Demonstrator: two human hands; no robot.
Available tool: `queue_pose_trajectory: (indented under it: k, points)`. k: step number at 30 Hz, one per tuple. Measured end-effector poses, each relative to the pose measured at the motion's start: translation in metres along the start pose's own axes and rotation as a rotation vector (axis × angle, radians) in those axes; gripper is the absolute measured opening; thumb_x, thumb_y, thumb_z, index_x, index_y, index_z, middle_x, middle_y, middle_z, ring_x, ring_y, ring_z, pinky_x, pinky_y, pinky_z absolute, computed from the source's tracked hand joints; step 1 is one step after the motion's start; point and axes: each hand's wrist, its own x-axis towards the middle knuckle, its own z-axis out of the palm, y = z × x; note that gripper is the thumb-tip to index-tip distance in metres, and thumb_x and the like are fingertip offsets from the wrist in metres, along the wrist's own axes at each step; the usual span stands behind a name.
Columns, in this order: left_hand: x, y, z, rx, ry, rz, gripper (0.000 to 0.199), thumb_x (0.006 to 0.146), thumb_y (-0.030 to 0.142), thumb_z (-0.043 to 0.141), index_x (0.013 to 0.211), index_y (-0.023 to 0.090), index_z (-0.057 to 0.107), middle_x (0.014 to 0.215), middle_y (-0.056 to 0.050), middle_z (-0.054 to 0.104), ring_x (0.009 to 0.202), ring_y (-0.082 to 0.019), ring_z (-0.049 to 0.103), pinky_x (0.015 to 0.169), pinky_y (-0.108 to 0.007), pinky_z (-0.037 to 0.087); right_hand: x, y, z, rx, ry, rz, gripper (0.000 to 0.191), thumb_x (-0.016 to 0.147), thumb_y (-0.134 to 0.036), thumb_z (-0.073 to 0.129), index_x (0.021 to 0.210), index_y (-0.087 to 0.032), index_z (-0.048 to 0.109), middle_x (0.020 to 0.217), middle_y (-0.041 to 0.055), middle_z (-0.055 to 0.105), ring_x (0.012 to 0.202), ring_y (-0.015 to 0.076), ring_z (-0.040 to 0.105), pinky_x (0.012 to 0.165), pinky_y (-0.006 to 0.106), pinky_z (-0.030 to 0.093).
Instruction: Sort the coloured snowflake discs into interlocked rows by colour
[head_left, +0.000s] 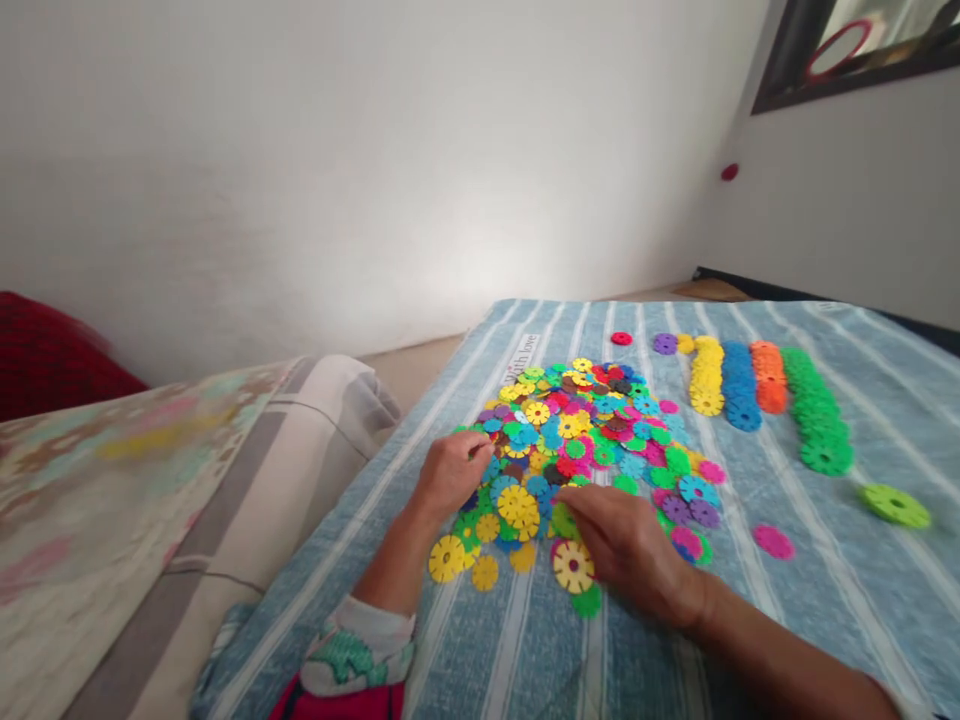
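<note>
A broad heap of notched plastic flower discs (536,412) in many colours lies on the striped blue cloth (495,610). At the heap's left side is my left hand (454,470), its fingers curled in towards the thumb; whatever they may hold is hidden. My right hand (637,545) reaches over the near side with fingers pressed together, their tips down among the discs, so I cannot make out what is in them. Just by it lie a pale yellow disc (574,567) and a green disc (586,601). Larger yellow discs (448,559) lie near my left wrist.
To the right, overlapping rows of yellow (706,378), blue (742,388), orange (769,378) and green discs (817,415) run away from me. A pink disc (773,542) and a lime disc (895,506) lie apart. Folded bedding (247,480) is left; a white wall (375,170) stands behind.
</note>
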Motion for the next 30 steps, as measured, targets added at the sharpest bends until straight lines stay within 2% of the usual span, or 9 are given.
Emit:
queue_pose_trajectory:
  k: [2, 5, 9, 11, 14, 17, 23, 26, 30]
  points:
    - [-0.008, 0.001, -0.005, 0.002, -0.061, -0.016, 0.025, 0.083, 0.023, 0.047, 0.071, 0.017, 0.069, 0.066, 0.000, 0.067, 0.064, -0.014, 0.060, 0.063, -0.023, 0.044, -0.007, 0.007, -0.011, 0.198, 0.027, 0.231, 0.023, 0.094, -0.025, 0.041, 0.100, -0.020, 0.063, 0.076, 0.0031, 0.067, 0.063, 0.0137, 0.063, 0.059, 0.025, 0.049]
    - [-0.022, 0.007, -0.010, 0.016, -0.116, 0.000, 0.024, 0.083, 0.021, 0.046, 0.071, 0.018, 0.067, 0.070, 0.000, 0.067, 0.068, -0.014, 0.061, 0.065, -0.024, 0.045, -0.020, 0.018, -0.027, 0.453, 0.056, 0.589, 0.028, 0.091, -0.040, 0.048, 0.101, -0.019, 0.062, 0.059, -0.0012, 0.062, 0.043, 0.0114, 0.056, 0.043, 0.022, 0.046]
    - [-0.041, 0.025, -0.010, 0.083, -0.130, 0.023, 0.017, 0.084, 0.023, 0.048, 0.087, 0.019, 0.065, 0.091, -0.005, 0.069, 0.088, -0.019, 0.063, 0.078, -0.031, 0.049, -0.035, 0.032, -0.040, 0.614, 0.131, 0.799, 0.037, 0.080, -0.049, 0.061, 0.101, -0.019, 0.063, 0.066, 0.0005, 0.066, 0.046, 0.0133, 0.060, 0.042, 0.024, 0.050]
    - [-0.051, 0.038, -0.006, 0.126, -0.183, 0.040, 0.021, 0.084, 0.024, 0.051, 0.101, 0.019, 0.062, 0.107, -0.008, 0.067, 0.101, -0.022, 0.061, 0.087, -0.037, 0.049, -0.039, 0.036, -0.043, 0.648, 0.162, 0.840, 0.039, 0.076, -0.050, 0.065, 0.100, -0.019, 0.063, 0.069, 0.0014, 0.067, 0.047, 0.0141, 0.061, 0.042, 0.024, 0.051]
    - [-0.066, 0.059, 0.007, 0.225, -0.258, 0.077, 0.045, 0.079, 0.027, 0.060, 0.122, 0.017, 0.053, 0.133, -0.016, 0.054, 0.124, -0.031, 0.049, 0.099, -0.051, 0.042, -0.040, 0.039, -0.044, 0.671, 0.177, 0.866, 0.040, 0.073, -0.050, 0.067, 0.099, -0.019, 0.065, 0.072, 0.0025, 0.068, 0.047, 0.0149, 0.062, 0.041, 0.024, 0.052]
    - [-0.076, 0.080, 0.022, 0.252, -0.327, 0.156, 0.052, 0.079, 0.029, 0.063, 0.127, 0.015, 0.049, 0.143, -0.019, 0.043, 0.131, -0.035, 0.040, 0.102, -0.056, 0.040, -0.041, 0.039, -0.045, 0.658, 0.183, 0.874, 0.038, 0.072, -0.049, 0.069, 0.096, -0.020, 0.067, 0.074, 0.0035, 0.070, 0.049, 0.0158, 0.063, 0.043, 0.025, 0.054]
    - [-0.084, 0.104, 0.032, 0.068, -0.288, 0.381, 0.031, 0.088, 0.017, 0.048, 0.118, 0.013, 0.054, 0.136, -0.015, 0.052, 0.123, -0.025, 0.051, 0.102, -0.041, 0.047, -0.037, 0.040, -0.052, 0.525, 0.265, 0.823, 0.036, 0.067, -0.050, 0.071, 0.087, -0.020, 0.072, 0.078, 0.0047, 0.073, 0.056, 0.0189, 0.066, 0.043, 0.025, 0.056]
    - [-0.083, 0.100, 0.029, 0.002, -0.204, 0.461, 0.026, 0.087, 0.014, 0.045, 0.110, 0.012, 0.058, 0.127, -0.015, 0.058, 0.116, -0.023, 0.056, 0.097, -0.036, 0.051, -0.032, 0.041, -0.059, 0.443, 0.301, 0.742, 0.035, 0.066, -0.051, 0.071, 0.085, -0.021, 0.073, 0.077, 0.0042, 0.073, 0.061, 0.0193, 0.067, 0.048, 0.024, 0.057]
    - [-0.075, 0.081, 0.016, 0.023, -0.004, 0.409, 0.022, 0.090, 0.012, 0.041, 0.093, 0.016, 0.062, 0.100, -0.009, 0.067, 0.095, -0.019, 0.064, 0.082, -0.033, 0.056, -0.029, 0.049, -0.077, 0.334, 0.333, 0.691, 0.036, 0.068, -0.050, 0.070, 0.089, -0.021, 0.072, 0.078, 0.0042, 0.073, 0.062, 0.0186, 0.068, 0.053, 0.025, 0.057]
